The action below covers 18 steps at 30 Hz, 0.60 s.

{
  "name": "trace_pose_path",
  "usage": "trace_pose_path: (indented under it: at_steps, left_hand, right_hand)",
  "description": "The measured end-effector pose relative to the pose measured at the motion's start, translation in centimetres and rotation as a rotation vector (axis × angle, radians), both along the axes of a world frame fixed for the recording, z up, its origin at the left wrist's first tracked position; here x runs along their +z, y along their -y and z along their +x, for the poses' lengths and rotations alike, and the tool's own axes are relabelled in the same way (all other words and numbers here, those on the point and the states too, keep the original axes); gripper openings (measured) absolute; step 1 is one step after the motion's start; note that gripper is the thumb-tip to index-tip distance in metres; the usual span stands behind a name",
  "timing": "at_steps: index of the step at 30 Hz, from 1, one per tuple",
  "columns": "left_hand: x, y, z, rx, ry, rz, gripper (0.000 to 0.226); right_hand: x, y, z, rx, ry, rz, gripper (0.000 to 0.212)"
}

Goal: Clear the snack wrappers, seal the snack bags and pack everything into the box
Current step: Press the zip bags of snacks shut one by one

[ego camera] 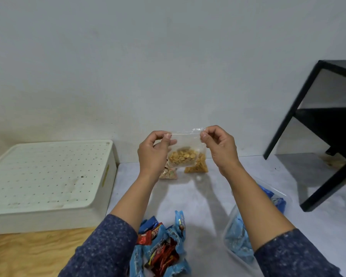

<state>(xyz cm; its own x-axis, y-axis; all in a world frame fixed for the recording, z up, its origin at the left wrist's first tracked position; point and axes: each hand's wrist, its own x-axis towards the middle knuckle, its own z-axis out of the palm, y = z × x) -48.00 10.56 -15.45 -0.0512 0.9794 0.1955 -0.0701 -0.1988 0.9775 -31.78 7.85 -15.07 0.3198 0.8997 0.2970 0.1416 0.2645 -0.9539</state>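
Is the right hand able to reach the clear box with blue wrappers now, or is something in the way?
Probably not yet. The right hand and the left hand both pinch the top edge of the clear snack bag. The clear box lies open just below the right forearm, with nothing blocking it.

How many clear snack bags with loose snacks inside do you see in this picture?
3: one clear bag held up by the left hand and right hand; two on the table behind, pastel bag and orange bag. More may be hidden.
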Motion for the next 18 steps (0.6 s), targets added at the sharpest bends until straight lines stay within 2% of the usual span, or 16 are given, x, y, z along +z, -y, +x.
trace_pose_path:
  at_steps: [9,14,18]
  left_hand:
    - [0.51,-0.42,-0.36,-0.017,0.119,-0.004,0.011]
    - [0.44,-0.22,-0.26,-0.048,0.085,-0.017,0.008]
    - [0.63,-0.21,-0.42,-0.041,0.050,0.012,0.011]
  right_hand:
    - [0.56,-0.08,-0.64,0.039,-0.040,-0.004,0.015]
    - [0.81,-0.16,-0.79,-0.003,-0.076,0.032,0.021]
    - [0.78,-0.04,-0.88,0.018,-0.070,0.015,0.018]
